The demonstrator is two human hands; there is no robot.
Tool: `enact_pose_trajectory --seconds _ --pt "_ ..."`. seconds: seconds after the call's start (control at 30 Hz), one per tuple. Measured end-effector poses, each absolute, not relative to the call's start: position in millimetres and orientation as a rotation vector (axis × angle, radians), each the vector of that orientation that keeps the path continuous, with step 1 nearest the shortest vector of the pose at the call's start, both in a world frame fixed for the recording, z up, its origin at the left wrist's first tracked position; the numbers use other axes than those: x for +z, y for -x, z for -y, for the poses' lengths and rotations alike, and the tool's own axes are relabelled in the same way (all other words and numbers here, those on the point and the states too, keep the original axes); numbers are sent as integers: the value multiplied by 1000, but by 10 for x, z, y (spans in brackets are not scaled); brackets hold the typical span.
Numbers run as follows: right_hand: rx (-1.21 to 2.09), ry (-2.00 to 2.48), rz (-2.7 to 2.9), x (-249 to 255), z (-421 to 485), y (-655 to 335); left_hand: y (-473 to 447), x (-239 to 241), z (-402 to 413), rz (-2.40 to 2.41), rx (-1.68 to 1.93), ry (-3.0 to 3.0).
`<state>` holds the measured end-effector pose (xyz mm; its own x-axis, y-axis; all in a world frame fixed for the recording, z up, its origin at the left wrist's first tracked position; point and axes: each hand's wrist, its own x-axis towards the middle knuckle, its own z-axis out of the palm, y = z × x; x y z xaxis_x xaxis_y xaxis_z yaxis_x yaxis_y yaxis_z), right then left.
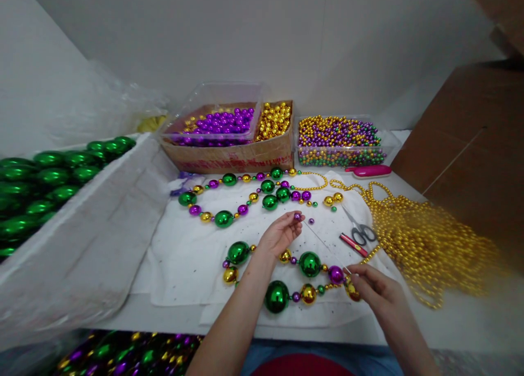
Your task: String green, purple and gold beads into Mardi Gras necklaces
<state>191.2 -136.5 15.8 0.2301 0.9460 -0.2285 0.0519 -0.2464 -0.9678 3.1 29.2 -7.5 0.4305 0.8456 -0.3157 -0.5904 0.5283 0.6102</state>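
Note:
Between its fingertips my left hand (285, 231) pinches a small purple bead (297, 216) over the white cloth. A thin pale string (319, 238) stretches from beside that bead down to my right hand (370, 283), whose thumb and fingers are closed on it. Just below lies a necklace of green, gold and purple beads, with a big green bead (310, 264) and a purple bead (336, 275) near my right fingers. A gold bead (352, 290) is partly covered by my right hand. One loose purple bead (311, 221) rests right of my left fingertips.
Farther back lies another bead strand (224, 219). Scissors (363, 234), a red lighter-like stick (353, 245) and a pink case (371, 171) are at right, beside heaped gold chains (429, 245). A cardboard box (229, 156) and a clear bin (341, 155) hold beads. A foam box (90, 239) stands left.

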Motion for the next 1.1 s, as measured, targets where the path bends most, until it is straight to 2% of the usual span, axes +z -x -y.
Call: enact_pose_trajectory --seconds 0.57,0.67,0.87,1.0,1.1 --pt "1164 1496 978 197 1217 -1830 -182 117 -154 -617 870 -687" --pt "1056 1500 1107 232 1062 -1810 -261 272 -68 -657 845 -878" --pt "634 1545 1402 601 852 -2086 -355 722 -43 -710 1058 -1242" --pt "887 1390 1315 842 753 -2066 -480 935 -17 -593 1080 -1332" --pt "1059 1312 1368 811 707 -1947 -508 1051 -12 -525 1116 -1331"
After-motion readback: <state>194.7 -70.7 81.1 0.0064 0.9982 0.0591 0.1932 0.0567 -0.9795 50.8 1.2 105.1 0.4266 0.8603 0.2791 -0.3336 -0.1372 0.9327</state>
